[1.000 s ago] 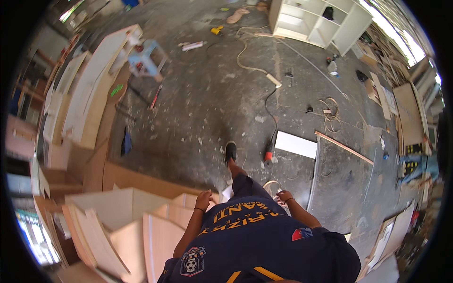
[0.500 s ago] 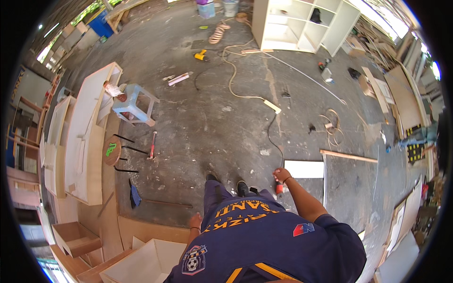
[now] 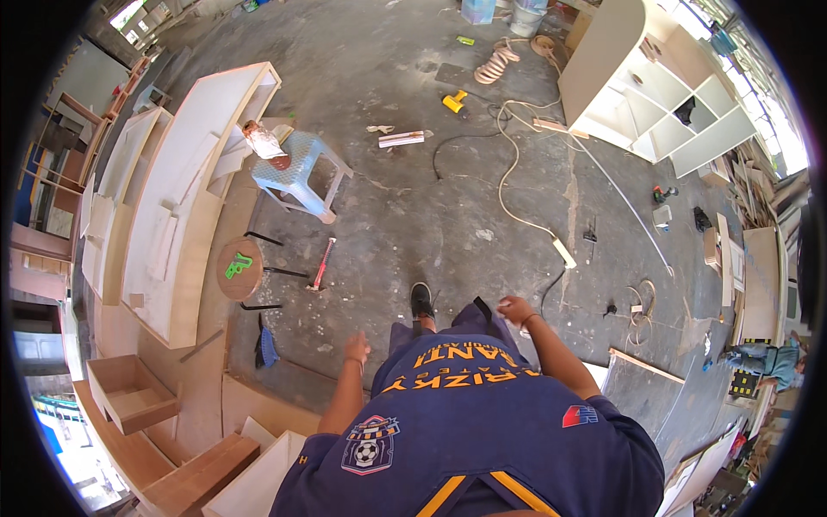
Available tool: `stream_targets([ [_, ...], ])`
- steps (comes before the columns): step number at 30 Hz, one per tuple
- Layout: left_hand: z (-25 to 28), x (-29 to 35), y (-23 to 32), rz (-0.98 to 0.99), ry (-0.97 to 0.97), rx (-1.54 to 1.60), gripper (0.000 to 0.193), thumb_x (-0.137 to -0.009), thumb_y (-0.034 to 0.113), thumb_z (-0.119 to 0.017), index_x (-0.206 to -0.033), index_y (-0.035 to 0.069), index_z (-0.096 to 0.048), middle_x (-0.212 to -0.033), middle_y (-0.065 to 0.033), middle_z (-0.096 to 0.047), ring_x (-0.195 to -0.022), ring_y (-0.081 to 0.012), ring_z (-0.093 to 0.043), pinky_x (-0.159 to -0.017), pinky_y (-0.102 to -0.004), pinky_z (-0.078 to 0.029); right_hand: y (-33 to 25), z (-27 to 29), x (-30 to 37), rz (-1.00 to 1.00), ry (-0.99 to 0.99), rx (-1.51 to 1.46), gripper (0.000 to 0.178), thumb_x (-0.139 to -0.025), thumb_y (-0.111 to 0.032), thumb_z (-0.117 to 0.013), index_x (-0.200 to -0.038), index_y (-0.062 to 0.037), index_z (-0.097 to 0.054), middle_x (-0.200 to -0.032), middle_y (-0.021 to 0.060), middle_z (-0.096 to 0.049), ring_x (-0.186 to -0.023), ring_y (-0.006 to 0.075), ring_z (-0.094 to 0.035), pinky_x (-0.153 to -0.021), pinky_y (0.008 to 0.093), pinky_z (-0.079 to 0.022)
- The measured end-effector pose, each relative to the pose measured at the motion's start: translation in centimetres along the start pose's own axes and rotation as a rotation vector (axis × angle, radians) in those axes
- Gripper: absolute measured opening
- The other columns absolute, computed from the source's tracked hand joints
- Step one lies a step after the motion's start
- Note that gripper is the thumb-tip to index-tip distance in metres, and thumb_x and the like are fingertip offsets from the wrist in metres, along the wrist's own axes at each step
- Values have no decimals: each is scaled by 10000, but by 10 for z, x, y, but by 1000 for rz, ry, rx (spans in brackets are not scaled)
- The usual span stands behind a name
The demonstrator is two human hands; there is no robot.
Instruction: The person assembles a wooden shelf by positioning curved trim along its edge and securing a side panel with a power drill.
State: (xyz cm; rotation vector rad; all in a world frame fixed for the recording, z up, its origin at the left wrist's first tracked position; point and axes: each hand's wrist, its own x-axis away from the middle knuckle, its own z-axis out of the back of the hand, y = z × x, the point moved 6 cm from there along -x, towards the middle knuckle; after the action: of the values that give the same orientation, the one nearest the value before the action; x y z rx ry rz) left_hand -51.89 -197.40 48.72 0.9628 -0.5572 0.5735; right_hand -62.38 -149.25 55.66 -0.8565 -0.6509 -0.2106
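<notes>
My right hand point(image 3: 515, 312) is in front of my hip on the right, its fingers curled closed. What it holds, if anything, is hidden. At my left side hangs my left hand point(image 3: 356, 347), fingers loosely apart, with nothing visible in it. Nearest to it on the floor lie a dark blue cloth-like item point(image 3: 266, 346) and a red-handled hammer point(image 3: 323, 263). A round wooden stool point(image 3: 231, 287) with black legs bears a green gun-shaped object point(image 3: 239, 264). Behind it, a light blue plastic stool point(image 3: 297, 168) carries a brown-stained container point(image 3: 265, 145).
Pale unfinished cabinets point(image 3: 185, 224) line the left, with a wooden drawer box point(image 3: 133, 392) nearer. A white shelf unit point(image 3: 642, 103) stands far right. A power strip point(image 3: 564, 253), its cable and a yellow tool point(image 3: 454, 102) lie on the floor. Another person point(image 3: 780, 362) is at the right edge.
My view has turned to the right and my body has moved forward, with one foot ahead. The red object seen under my right hand is now out of sight. My left hand shows more fully.
</notes>
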Motion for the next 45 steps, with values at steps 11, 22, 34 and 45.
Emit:
stream_targets([
  [11,47,-155,317,-228,-71,446,308,-816,320,-515,-933,43,-581,-829,-66,-604,-723,-149,-580,-646,-279,-450,235,-22,-83,-102,-231,674,319,-815,-313,-400,-753,-87,-616,-739,137,-617,-724,310,-596,-619,426,-462],
  [22,141,-289,242,-244,-43,-864,395,-782,356,-513,-1009,34,-547,-912,-197,-597,-856,-326,-587,-709,-376,-460,-94,133,-407,-133,-176,78,289,-793,-296,-425,-710,-63,-576,-610,132,-573,-530,277,-578,-471,389,-455],
  [34,190,-418,353,103,-293,-284,310,-809,277,-499,-1013,48,-542,-981,-148,-561,-887,-251,-565,-685,-352,-474,-413,282,-574,-111,227,-545,218,-817,-251,-492,-951,-91,-557,-727,5,-559,-606,98,-533,-470,230,-386],
  [45,319,-624,554,268,-38,76,371,-828,378,-467,-1047,83,-522,-956,-71,-575,-814,-171,-581,-493,-226,-398,-268,181,-495,-914,194,-700,113,-704,-100,-564,-803,-46,-578,-676,96,-575,-593,167,-564,-526,303,-450],
])
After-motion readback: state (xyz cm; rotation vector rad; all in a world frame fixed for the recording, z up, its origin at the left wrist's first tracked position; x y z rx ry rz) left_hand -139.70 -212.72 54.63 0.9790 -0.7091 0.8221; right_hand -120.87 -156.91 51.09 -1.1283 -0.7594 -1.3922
